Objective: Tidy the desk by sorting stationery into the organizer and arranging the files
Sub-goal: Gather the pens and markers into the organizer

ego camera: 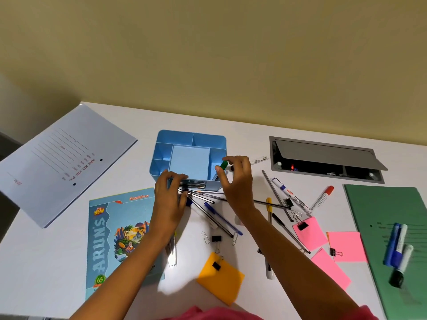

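Where the desk (57, 262) reaches farthest left of the fingers, a pale file (64, 162) lies flat, well apart from either hand. Nearer, just left of the left wrist, a blue notebook (115, 239) lies partly under that forearm.

The left hand (169, 199) has its fingers curled round one end of a bunch of pens (203, 195), gripping them at the near wall of the blue organizer (153, 168). The pens fan out rightward from those fingers and pass under the right hand (235, 181). The organizer stands just beyond both sets of fingertips, its square middle compartment between them.

The right hand pinches a green marker (223, 165) between thumb and forefinger. It holds the marker tilted over the organizer's right-hand compartment, the lower end dipping below the rim.

Below the fingers, between the forearms, lie a black binder clip (216, 239) and an orange sticky note (221, 282) with a second clip (216, 265) on it.

Right of the right-hand fingers, loose pens (269, 209), a blue-capped marker (280, 184) and a red-capped marker (324, 196) lie scattered near pink sticky notes (346, 247). Beyond them a grey cable hatch (323, 155) is set into the desk. Farthest right of the fingers, a green file (381, 215) lies flat with several markers (396, 245) on it.
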Available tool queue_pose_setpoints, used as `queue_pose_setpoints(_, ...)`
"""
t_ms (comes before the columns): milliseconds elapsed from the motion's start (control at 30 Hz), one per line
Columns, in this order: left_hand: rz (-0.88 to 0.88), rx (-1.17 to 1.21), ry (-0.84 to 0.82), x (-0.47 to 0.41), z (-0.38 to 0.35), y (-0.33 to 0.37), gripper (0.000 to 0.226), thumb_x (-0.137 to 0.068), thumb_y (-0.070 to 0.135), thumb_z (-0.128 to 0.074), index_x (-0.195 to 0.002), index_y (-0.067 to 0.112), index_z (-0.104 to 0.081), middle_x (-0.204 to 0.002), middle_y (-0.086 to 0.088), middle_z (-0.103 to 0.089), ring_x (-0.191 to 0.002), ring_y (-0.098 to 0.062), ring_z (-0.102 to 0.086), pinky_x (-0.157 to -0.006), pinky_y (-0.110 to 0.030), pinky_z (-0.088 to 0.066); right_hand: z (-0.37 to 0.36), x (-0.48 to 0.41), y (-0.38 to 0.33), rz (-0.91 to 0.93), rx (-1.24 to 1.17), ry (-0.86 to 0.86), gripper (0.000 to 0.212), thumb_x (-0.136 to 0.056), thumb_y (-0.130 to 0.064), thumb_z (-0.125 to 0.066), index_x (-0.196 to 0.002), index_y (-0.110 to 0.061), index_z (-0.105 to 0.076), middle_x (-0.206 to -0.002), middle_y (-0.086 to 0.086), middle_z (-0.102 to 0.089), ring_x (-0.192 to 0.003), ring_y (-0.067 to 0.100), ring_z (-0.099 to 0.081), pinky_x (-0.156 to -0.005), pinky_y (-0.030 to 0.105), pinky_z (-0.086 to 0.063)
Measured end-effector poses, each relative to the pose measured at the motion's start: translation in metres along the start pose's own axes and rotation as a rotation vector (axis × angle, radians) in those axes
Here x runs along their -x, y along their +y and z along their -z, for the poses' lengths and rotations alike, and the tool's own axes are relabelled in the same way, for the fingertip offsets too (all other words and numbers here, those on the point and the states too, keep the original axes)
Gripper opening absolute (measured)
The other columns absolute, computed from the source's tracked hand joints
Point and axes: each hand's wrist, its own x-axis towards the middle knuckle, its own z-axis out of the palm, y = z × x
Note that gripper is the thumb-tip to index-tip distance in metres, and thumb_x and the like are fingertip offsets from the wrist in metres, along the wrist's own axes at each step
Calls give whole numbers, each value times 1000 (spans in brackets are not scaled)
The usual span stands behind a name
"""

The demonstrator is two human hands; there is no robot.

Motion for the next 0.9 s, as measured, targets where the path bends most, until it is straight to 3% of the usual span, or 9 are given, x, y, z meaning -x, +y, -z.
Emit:
queue_pose_setpoints(167, -25, 13, -7, 5, 3, -3, 37, -85, 0, -60, -120, 14, -57, -125, -10, -44, -129, -33, -39, -104, -49, -41, 26, 14, 11, -116, 3, 146, 22, -91, -18, -57, -111, -7, -54, -101, 6, -55, -89, 13, -52, -78, 10, -41)
queue_pose_setpoints(300, -35, 20, -8, 10, 4, -4, 37, -87, 3, -60, -120, 17, -55, -127, -7, -43, -129, -31, -40, -102, -50, -42, 53, 39, 41, -230, 114, 223, 17, -93, -11, -54, -110, -10, -54, -95, 1, -53, -84, 16, -53, -76, 27, -46)
queue_pose_setpoints(433, -56, 20, -6, 12, 3, -4, 37, -87, 3, -60, -121, 17, -54, -127, -7, -42, -130, -32, -39, -103, -49, -42, 86, 46, 79, -441, 239, 312, 17, -85, 7, -55, -100, -2, -59, -95, 15, -58, -89, 28, -56, -77, 34, -49)
queue_pose_setpoints(500, -65, 16, -1, 12, 2, -4, 38, -86, 1, -60, -121, 16, -54, -127, -8, -43, -129, -32, -39, -104, -45, -42, 102, 48, 100, -451, 336, 329, 20, -81, 13, -57, -99, 4, -62, -96, 22, -61, -91, 36, -57, -79, 40, -48)
queue_pose_setpoints(633, -71, -2, 2, 13, 2, -4, 40, -86, 1, -61, -122, 16, -54, -127, -9, -43, -128, -29, -39, -102, -31, -37, 121, 46, 138, -538, 524, 70, 24, -87, -3, -61, -110, 3, -63, -111, 22, -62, -106, 38, -51, -94, 39, -36)
queue_pose_setpoints(700, -69, -9, 2, 13, 1, -5, 41, -86, 2, -61, -123, 16, -54, -128, -9, -42, -127, -28, -39, -103, -32, -37, 125, 46, 148, -471, 604, -78, 22, -88, -7, -62, -108, 2, -64, -108, 21, -65, -103, 37, -52, -89, 37, -35)
queue_pose_setpoints(900, -64, -10, -2, 14, 0, -4, 43, -85, 2, -63, -124, 17, -52, -129, -7, -41, -130, -29, -37, -104, -41, -42, 129, 34, 146, -441, 575, -213, 16, -89, -7, -61, -99, 5, -62, -97, 21, -62, -89, 32, -53, -75, 33, -42)
